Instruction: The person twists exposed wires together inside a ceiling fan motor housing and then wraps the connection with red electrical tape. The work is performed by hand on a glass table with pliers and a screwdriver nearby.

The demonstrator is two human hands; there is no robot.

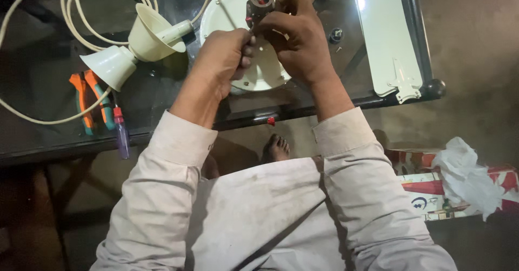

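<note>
Pale sleeves fill the foreground, forearms reaching over a dark glass tabletop [48, 141]. Left hand [224, 60]: fingers curled into a closed grip at the base of the brown hub [261, 3]; what it pinches cannot be told. Right hand [296, 38]: fingers wrapped over the hub from the right, gripping it. Hub stands at the centre of a white round motor [227, 11] lying flat on the tabletop, a white cord [32, 121] entering the hub from above. Left of the motor: two white cones [130, 47] threaded on a rod. Near the tabletop's front edge: orange pliers [81, 101] and a screwdriver [121, 133]. Right: a white blade [381, 33]. On the floor: a box [421, 190] with crumpled paper [467, 176].
</note>
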